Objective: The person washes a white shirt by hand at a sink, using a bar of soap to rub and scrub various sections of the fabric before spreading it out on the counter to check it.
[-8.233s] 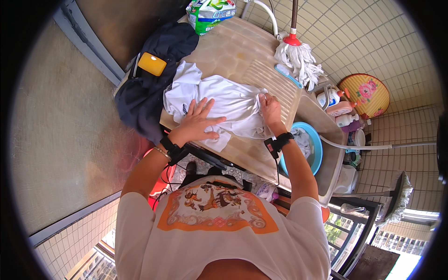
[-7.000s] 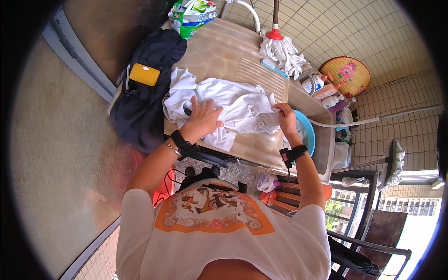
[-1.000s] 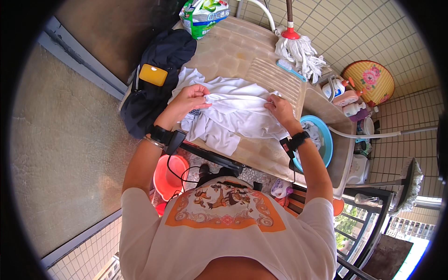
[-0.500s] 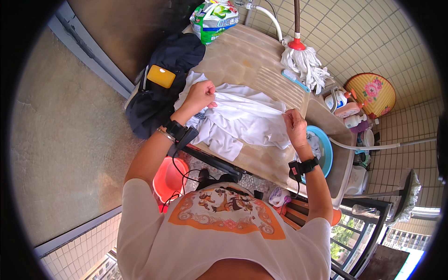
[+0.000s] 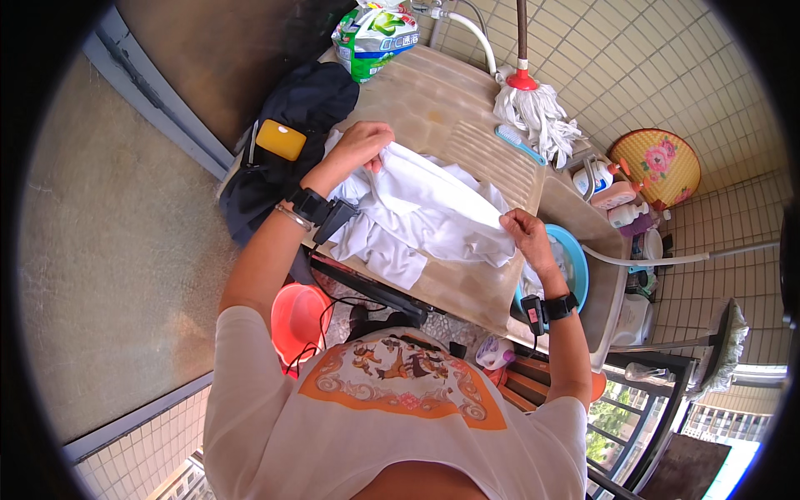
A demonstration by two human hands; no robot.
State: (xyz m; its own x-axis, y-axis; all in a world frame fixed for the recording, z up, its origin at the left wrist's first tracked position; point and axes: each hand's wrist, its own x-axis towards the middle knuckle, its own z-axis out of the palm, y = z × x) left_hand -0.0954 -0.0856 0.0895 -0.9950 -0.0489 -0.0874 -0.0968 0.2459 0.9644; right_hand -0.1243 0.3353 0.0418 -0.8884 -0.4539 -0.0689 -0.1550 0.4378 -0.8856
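Observation:
A white cloth garment point(image 5: 433, 200) lies partly bunched over the stone-like washing counter point(image 5: 417, 104), one edge raised and stretched between my hands. My left hand point(image 5: 363, 146) pinches that edge at the upper left. At its right end, my right hand point(image 5: 525, 231) grips the cloth between thumb and fingers. The garment's lower folds rest near the counter's front edge. Close to my right wrist, a light blue basin point(image 5: 577, 258) holds pale wet-looking cloth, partly hidden by my forearm.
Left of the garment, dark clothing point(image 5: 308, 100) lies under a yellow soap box point(image 5: 280, 140). A detergent bag point(image 5: 375, 42) stands at the back. A blue brush point(image 5: 520, 145) and a mop head point(image 5: 537, 117) are beside the ribbed washboard. Bottles point(image 5: 612, 196) line the right; a red bucket point(image 5: 298, 321) stands below.
The held edge has lifted higher and spread wider between my hands. My left hand has risen slightly, and my right hand has moved slightly down with its grip kept.

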